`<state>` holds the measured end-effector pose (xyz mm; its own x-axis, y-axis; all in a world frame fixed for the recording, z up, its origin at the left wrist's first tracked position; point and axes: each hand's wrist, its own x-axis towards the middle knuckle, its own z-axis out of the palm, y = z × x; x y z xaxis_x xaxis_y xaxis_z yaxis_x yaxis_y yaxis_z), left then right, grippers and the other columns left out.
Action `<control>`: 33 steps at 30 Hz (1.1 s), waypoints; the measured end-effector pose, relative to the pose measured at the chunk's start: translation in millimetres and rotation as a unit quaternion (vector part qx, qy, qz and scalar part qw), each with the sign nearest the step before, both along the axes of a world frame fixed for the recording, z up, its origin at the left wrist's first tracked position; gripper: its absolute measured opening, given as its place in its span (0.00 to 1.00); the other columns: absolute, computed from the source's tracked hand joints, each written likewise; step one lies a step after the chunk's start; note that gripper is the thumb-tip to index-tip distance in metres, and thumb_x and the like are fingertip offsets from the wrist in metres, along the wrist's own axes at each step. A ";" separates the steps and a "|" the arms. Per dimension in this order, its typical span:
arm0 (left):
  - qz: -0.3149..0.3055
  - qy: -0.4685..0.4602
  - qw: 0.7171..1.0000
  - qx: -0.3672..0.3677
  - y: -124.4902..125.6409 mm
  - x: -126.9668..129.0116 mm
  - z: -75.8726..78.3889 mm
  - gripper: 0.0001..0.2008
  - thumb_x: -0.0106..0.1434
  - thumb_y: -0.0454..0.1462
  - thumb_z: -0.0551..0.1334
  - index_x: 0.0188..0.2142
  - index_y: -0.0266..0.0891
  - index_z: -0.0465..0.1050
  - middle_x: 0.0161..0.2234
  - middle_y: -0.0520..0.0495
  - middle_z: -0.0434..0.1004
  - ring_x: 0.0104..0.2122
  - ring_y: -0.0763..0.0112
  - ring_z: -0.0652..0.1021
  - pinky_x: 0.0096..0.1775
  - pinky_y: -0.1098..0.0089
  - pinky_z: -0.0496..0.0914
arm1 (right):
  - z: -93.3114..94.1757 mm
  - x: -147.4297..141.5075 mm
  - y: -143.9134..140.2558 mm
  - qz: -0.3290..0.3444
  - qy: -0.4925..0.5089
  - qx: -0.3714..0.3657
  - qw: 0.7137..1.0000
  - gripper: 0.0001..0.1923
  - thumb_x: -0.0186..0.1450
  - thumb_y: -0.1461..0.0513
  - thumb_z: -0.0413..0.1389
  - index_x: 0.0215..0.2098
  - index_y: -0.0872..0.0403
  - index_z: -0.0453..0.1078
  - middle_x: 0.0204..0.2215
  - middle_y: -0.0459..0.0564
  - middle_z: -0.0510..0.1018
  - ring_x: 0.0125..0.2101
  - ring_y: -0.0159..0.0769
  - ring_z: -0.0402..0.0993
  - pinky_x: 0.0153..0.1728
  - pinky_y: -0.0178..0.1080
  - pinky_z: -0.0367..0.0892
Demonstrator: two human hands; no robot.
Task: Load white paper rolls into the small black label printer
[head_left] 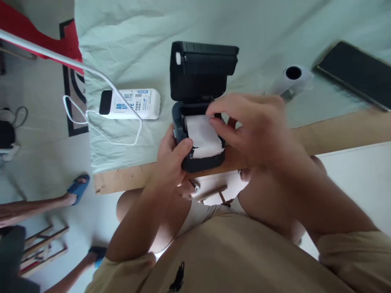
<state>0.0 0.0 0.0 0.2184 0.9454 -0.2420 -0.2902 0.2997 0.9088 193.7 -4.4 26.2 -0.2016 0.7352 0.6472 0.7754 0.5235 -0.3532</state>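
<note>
A small dark printer [203,164] is sitting at the near edge of the table [122,178], between the person's 2 hands, with its lid [198,83] standing open on the far side. A white paper roll [201,134] is lying inside the printer, its torn-looking edge facing the person. The left hand [170,156] is grasping the printer by its left side, the thumb pressing on the rim next to the paper roll. The right hand [259,122] is reaching over from the right, its thumb and index finger bending together at the far right corner of the paper roll; I cannot tell whether they are pinching it or only touching it. A pale green cloth [259,32] is covering most of the table. On the left, a white power bank [134,105] is lying under a loop of white cable [82,65]. On the right, a spare roll [290,84] is resting near a dark phone [356,73]. Down on the floor at left, another person is wearing 2 blue slippers [82,190] beside a wooden stool [44,248].
</note>
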 end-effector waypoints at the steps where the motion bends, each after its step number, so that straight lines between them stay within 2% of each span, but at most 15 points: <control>1: -0.001 -0.001 1.000 0.005 -0.9 -0.3 -0.2 0.30 0.49 0.52 0.79 0.46 0.41 0.75 0.32 0.50 0.84 0.40 0.61 0.86 0.44 0.66 0.81 | 1.1 -0.1 -0.7 -0.005 -0.038 -0.011 0.999 0.06 0.66 0.63 0.59 0.40 0.44 0.73 0.32 0.37 0.84 0.24 0.29 0.73 0.24 0.40 0.55; 3: -0.007 -0.005 1.000 0.014 -3.0 -1.3 -1.0 0.28 0.52 0.51 0.78 0.47 0.41 0.75 0.34 0.49 0.84 0.44 0.58 0.86 0.46 0.64 0.81 | 3.7 -0.8 -1.2 -0.015 -0.096 -0.062 0.993 0.11 0.64 0.60 0.60 0.45 0.43 0.74 0.33 0.38 0.84 0.23 0.32 0.72 0.24 0.42 0.50; 5: -0.013 -0.003 1.000 0.025 -4.8 -2.7 -2.0 0.26 0.54 0.49 0.77 0.49 0.42 0.76 0.36 0.48 0.84 0.45 0.58 0.86 0.47 0.63 0.81 | 6.5 -1.5 0.4 -0.014 -0.127 -0.126 0.984 0.14 0.64 0.59 0.60 0.48 0.42 0.73 0.31 0.40 0.83 0.22 0.34 0.71 0.25 0.42 0.50; 8: -0.009 0.005 1.000 0.028 -5.4 -4.4 -2.8 0.26 0.55 0.50 0.77 0.48 0.41 0.77 0.36 0.49 0.84 0.37 0.63 0.85 0.41 0.66 0.81 | 12.8 -2.3 5.2 0.021 -0.125 -0.194 0.973 0.14 0.66 0.58 0.61 0.50 0.41 0.72 0.27 0.40 0.81 0.24 0.35 0.73 0.28 0.41 0.56; 12: 0.005 -0.002 1.000 -0.001 -3.5 -4.3 -0.9 0.29 0.51 0.52 0.78 0.47 0.40 0.79 0.35 0.49 0.84 0.30 0.68 0.83 0.33 0.70 0.80 | 30.5 1.2 2.6 0.036 -0.075 -0.222 0.972 0.17 0.61 0.62 0.62 0.48 0.44 0.73 0.30 0.40 0.81 0.24 0.33 0.71 0.27 0.39 0.57; 14: 0.017 -0.016 1.000 -0.008 -2.8 -3.4 0.4 0.27 0.50 0.49 0.79 0.45 0.39 0.81 0.34 0.49 0.85 0.30 0.70 0.83 0.32 0.73 0.79 | 36.5 7.4 -2.0 0.060 0.031 -0.240 0.969 0.20 0.58 0.64 0.62 0.49 0.46 0.73 0.35 0.39 0.81 0.21 0.27 0.65 0.25 0.38 0.58; 15: 0.026 -0.025 0.999 -0.009 -2.7 -2.8 0.9 0.25 0.50 0.47 0.80 0.44 0.39 0.81 0.34 0.49 0.85 0.30 0.71 0.83 0.33 0.74 0.80 | 35.9 11.4 -3.4 0.070 0.116 -0.243 0.960 0.21 0.58 0.64 0.62 0.49 0.46 0.73 0.37 0.39 0.81 0.20 0.25 0.62 0.24 0.37 0.59; 17: 0.041 -0.048 0.998 -0.007 -3.1 -1.6 1.5 0.22 0.50 0.44 0.79 0.43 0.37 0.82 0.35 0.49 0.86 0.31 0.72 0.84 0.34 0.76 0.80 | 26.3 19.8 -2.5 0.072 0.311 -0.233 0.919 0.21 0.59 0.65 0.61 0.50 0.45 0.71 0.40 0.40 0.79 0.21 0.25 0.62 0.24 0.35 0.63; 19: 0.048 -0.068 0.997 -0.004 -3.9 -0.6 1.7 0.21 0.53 0.43 0.78 0.44 0.37 0.83 0.36 0.47 0.87 0.33 0.71 0.85 0.36 0.75 0.82 | 8.9 26.8 2.8 0.006 0.442 -0.188 0.877 0.14 0.62 0.65 0.55 0.46 0.46 0.70 0.38 0.41 0.77 0.25 0.27 0.65 0.29 0.36 0.69; 20: 0.050 -0.072 0.996 -0.005 -4.2 -0.2 1.7 0.20 0.54 0.42 0.77 0.44 0.36 0.83 0.37 0.47 0.87 0.33 0.70 0.85 0.35 0.73 0.82 | 0.0 29.2 5.8 -0.012 0.447 -0.201 0.872 0.11 0.63 0.62 0.57 0.44 0.47 0.70 0.36 0.42 0.76 0.28 0.29 0.68 0.33 0.38 0.72; 21: 0.053 -0.074 0.996 -0.007 -4.6 0.1 1.9 0.20 0.54 0.42 0.77 0.44 0.36 0.83 0.37 0.46 0.87 0.33 0.69 0.85 0.35 0.72 0.83 | -7.7 30.7 8.4 -0.021 0.434 -0.208 0.876 0.09 0.64 0.60 0.60 0.43 0.47 0.70 0.34 0.42 0.75 0.31 0.32 0.70 0.37 0.40 0.74; 23: 0.059 -0.071 0.996 -0.009 -5.2 0.7 2.2 0.19 0.54 0.41 0.77 0.44 0.36 0.83 0.37 0.46 0.87 0.32 0.67 0.85 0.34 0.70 0.84 | -16.7 31.8 10.7 -0.033 0.353 -0.204 0.913 0.10 0.63 0.57 0.64 0.39 0.48 0.68 0.33 0.44 0.74 0.36 0.37 0.73 0.45 0.45 0.75; 26: 0.063 -0.060 0.996 -0.003 -6.1 1.6 2.5 0.20 0.54 0.41 0.77 0.44 0.36 0.83 0.36 0.46 0.87 0.32 0.68 0.85 0.34 0.71 0.83 | -17.0 32.5 7.6 -0.037 0.206 -0.171 0.963 0.08 0.65 0.57 0.64 0.36 0.47 0.68 0.36 0.48 0.75 0.43 0.43 0.75 0.51 0.51 0.74; 30: 0.062 -0.039 0.997 0.000 -7.1 1.5 1.6 0.19 0.55 0.42 0.76 0.44 0.36 0.82 0.35 0.48 0.86 0.31 0.71 0.85 0.34 0.74 0.82 | -20.0 37.9 5.6 -0.043 0.117 -0.165 0.978 0.11 0.64 0.55 0.65 0.42 0.46 0.71 0.40 0.50 0.79 0.43 0.45 0.76 0.45 0.48 0.74; 33: 0.063 -0.032 0.998 -0.001 -7.4 0.1 1.0 0.22 0.52 0.44 0.78 0.44 0.38 0.81 0.35 0.49 0.85 0.31 0.72 0.83 0.34 0.74 0.81 | -30.2 39.4 7.7 -0.085 0.066 -0.181 0.978 0.21 0.63 0.57 0.67 0.53 0.45 0.71 0.41 0.49 0.81 0.40 0.46 0.79 0.40 0.45 0.74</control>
